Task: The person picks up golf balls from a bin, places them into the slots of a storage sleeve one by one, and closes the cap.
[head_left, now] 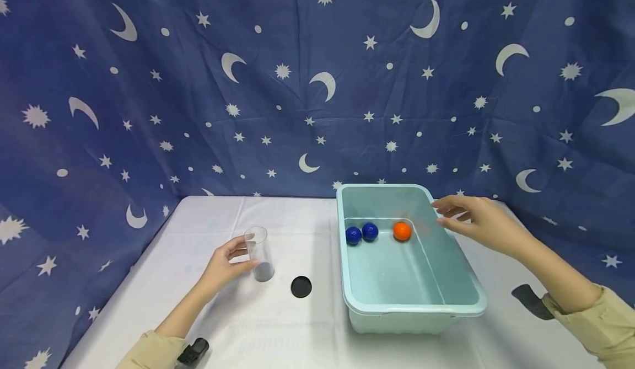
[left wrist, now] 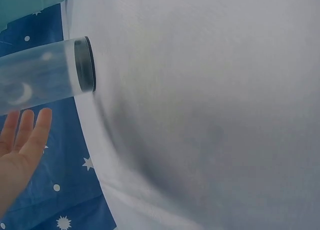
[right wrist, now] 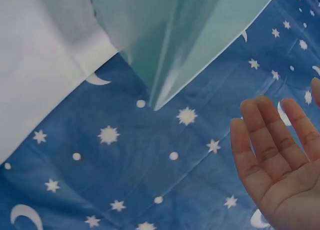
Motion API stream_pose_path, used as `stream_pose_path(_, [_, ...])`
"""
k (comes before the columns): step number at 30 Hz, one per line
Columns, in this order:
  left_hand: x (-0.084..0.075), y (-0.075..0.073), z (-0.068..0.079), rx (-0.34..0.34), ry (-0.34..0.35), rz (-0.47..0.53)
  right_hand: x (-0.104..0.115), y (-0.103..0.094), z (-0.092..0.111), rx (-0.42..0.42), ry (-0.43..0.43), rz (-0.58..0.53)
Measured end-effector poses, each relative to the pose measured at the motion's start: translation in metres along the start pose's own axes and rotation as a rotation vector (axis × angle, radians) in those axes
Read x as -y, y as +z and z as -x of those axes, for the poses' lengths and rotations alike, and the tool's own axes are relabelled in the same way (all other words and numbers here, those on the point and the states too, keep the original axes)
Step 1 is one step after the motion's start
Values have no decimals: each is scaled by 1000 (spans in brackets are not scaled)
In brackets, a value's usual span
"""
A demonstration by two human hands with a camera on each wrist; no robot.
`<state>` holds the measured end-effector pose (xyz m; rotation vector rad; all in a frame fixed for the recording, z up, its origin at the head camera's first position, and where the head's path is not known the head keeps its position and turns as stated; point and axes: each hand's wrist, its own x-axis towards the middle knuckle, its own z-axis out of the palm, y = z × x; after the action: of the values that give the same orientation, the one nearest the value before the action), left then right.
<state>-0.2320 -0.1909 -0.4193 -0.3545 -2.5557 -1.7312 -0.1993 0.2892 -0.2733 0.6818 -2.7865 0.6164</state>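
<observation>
**White table (head_left: 317, 347) carries teal tub (head_left: 392, 281) and black disc (head_left: 301, 287)**

The table's covering, faintly creased, spreads below the fingers of the left hand (head_left: 227, 265) and right hand (head_left: 475, 221). The black disc, small and round, lies flat just to the right of the left fingertips and slightly closer to the viewer. Further right of those fingers, the rectangular, open-topped teal tub stands upright, its right rim near the right fingertips. Between the left thumb and fingers is a clear cylinder (head_left: 265, 256), its dark base low by the covering; whether it touches cannot be told.
</observation>
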Motion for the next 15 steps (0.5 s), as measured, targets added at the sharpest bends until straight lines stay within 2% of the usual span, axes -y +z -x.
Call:
stream_pose_path(7, [-2, 7, -3, -49, -30, -14, 19, 0, -19, 78, -17, 18])
stream_pose_path(15, [-1, 15, -5, -108, -25, -37, 34, 6, -37, 171, -45, 38])
